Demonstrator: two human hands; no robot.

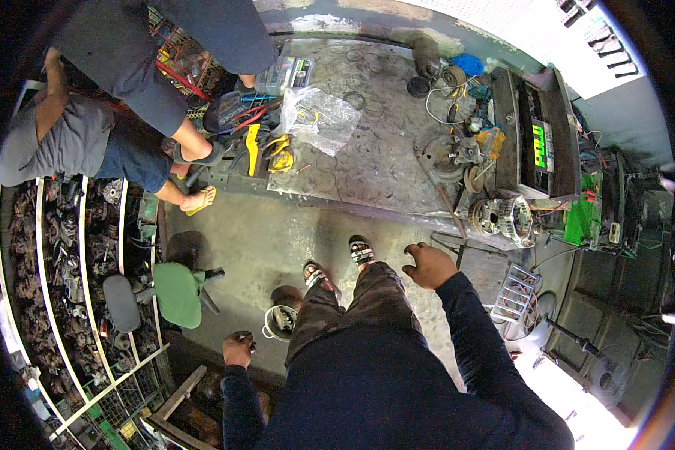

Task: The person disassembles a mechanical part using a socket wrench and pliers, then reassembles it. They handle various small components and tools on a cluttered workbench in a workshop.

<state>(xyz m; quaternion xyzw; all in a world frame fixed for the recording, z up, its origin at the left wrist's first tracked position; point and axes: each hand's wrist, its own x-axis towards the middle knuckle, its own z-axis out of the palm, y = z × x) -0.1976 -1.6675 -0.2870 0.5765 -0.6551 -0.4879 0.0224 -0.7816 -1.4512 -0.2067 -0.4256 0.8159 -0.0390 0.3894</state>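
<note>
I stand on the concrete floor with my arms apart. My right hand (431, 267) hangs in the air near the front edge of the low metal-topped platform (397, 165). Its fingers are bent but apart, with nothing visible in them. Low on the left, my left hand (238, 349) is loosely curled, a gap showing between thumb and fingers; I see nothing in it. Nearest to that hand is a white pot (280, 322) with metal parts inside, on the floor beside my leg. Neither hand touches anything.
Two people sit at the upper left, near pliers and a yellow tool (253, 150). A plastic bag (321, 120) lies on the platform. Metal housings (502, 219) and a wooden box (508, 135) stand right. A green stool (177, 295) and racks of parts (71, 270) are left.
</note>
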